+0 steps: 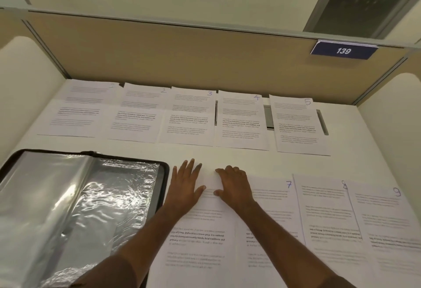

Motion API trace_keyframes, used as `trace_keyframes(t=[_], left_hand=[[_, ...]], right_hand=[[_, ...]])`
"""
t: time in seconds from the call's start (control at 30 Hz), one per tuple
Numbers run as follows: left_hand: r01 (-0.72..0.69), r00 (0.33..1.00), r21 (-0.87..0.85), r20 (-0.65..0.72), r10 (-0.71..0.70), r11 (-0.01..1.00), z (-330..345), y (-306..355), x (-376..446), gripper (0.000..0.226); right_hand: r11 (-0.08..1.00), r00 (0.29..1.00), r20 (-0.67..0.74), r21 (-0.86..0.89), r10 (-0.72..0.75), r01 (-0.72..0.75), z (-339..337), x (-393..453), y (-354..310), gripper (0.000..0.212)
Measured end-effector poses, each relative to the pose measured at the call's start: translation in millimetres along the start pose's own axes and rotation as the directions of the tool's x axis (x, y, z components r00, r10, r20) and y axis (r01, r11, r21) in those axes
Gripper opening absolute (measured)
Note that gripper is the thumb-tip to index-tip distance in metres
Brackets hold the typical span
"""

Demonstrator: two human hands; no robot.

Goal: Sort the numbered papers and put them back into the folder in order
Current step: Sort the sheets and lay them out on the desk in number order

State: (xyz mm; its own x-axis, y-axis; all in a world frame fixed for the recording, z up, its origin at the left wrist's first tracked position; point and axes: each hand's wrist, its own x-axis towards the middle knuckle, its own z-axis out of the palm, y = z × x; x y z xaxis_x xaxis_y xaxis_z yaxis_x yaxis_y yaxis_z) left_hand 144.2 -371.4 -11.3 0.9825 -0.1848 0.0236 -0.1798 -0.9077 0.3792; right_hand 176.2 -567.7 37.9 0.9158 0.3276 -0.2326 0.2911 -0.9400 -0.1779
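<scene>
Printed sheets lie in two rows on the white desk (355, 164). The far row shows an unreadable first sheet (75, 114), then sheets 2 (136, 116), 3 (189, 119), 4 (241, 121) and 5 (298, 125). In the near row are a sheet whose number my hands hide (200, 230), then sheets 7 (273, 210), 8 (328, 214) and 9 (391, 226). My left hand (185, 187) lies flat with straight fingers on that hidden-number sheet's top left. My right hand (234, 187) rests on its top right, fingers bent. The open folder (164, 173) with shiny plastic sleeves lies at the near left.
Beige partition walls (182, 55) close the desk at the back and both sides. A blue plate reading 139 (343, 50) hangs at the upper right. A grey cable slot (268, 116) shows between sheets 4 and 5.
</scene>
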Motion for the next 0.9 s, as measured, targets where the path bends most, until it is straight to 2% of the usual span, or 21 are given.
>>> trace_keyframes(t=[0.1, 0.23, 0.37, 0.43, 0.57, 0.6, 0.67, 0.73, 0.77, 0.83, 0.87, 0.9], left_hand=[[0.006, 1.0, 0.023, 0.028, -0.006, 1.0, 1.3, -4.8, -10.1, 0.071], [0.0, 0.999, 0.019, 0.035, -0.001, 1.0, -2.5, -10.1, -13.2, 0.074], [0.012, 1.0, -0.038, 0.028, -0.011, 0.999, -6.5, -16.0, -14.0, 0.078], [0.01, 1.0, -0.091, -0.003, -0.011, 0.996, -7.4, -20.8, -13.5, 0.079], [0.043, 0.991, -0.281, -0.107, -0.076, 0.959, -17.8, -23.3, -8.0, 0.094], [0.091, 0.986, -0.39, -0.091, -0.136, 0.917, -23.5, -19.3, -6.8, 0.1], [0.201, 0.966, -0.646, 0.007, -0.258, 0.736, -31.9, -9.4, -4.0, 0.104], [0.231, 0.954, -0.78, 0.064, -0.292, 0.581, -38.7, -2.0, -2.3, 0.087], [0.209, 0.959, -0.816, 0.064, -0.275, 0.539, -40.3, 1.3, -2.4, 0.066], [0.174, 0.962, -0.833, 0.029, -0.272, 0.526, -39.9, 9.4, -3.3, 0.02], [0.159, 0.96, -0.834, 0.005, -0.28, 0.528, -40.2, 13.8, -3.4, 0.019], [0.149, 0.955, -0.837, -0.017, -0.298, 0.526, -40.6, 17.4, -3.2, 0.027]], right_hand=[[1.0, 1.0, 0.023, -0.004, 0.012, -0.012, -2.9, 3.1, -1.5, 0.071], [0.995, 0.996, 0.059, 0.073, 0.064, -0.068, -6.2, 9.9, 0.4, 0.07], [0.996, 0.997, 0.045, 0.059, 0.063, -0.066, -7.9, 15.8, 1.0, 0.047], [0.984, 0.997, 0.009, 0.156, 0.081, -0.082, -10.9, 16.7, 1.3, 0.032], [0.847, 0.992, -0.011, 0.522, 0.127, -0.103, -29.9, 11.7, 10.0, 0.009], [0.818, 0.991, -0.008, 0.566, 0.132, -0.104, -36.9, 8.4, 13.3, 0.009], [0.776, 0.991, -0.012, 0.623, 0.134, -0.098, -50.9, 1.9, 21.7, 0.013], [0.74, 0.99, -0.026, 0.668, 0.139, -0.086, -62.9, -3.8, 32.8, 0.016], [0.727, 0.988, -0.042, 0.682, 0.147, -0.079, -66.2, -5.8, 39.5, 0.016], [0.695, 0.983, -0.084, 0.717, 0.166, -0.057, -69.6, -9.8, 51.4, 0.016], [0.669, 0.978, -0.116, 0.742, 0.176, -0.033, -69.5, -11.5, 56.4, 0.016], [0.639, 0.97, -0.15, 0.769, 0.189, -0.005, -68.9, -13.3, 60.6, 0.023]])
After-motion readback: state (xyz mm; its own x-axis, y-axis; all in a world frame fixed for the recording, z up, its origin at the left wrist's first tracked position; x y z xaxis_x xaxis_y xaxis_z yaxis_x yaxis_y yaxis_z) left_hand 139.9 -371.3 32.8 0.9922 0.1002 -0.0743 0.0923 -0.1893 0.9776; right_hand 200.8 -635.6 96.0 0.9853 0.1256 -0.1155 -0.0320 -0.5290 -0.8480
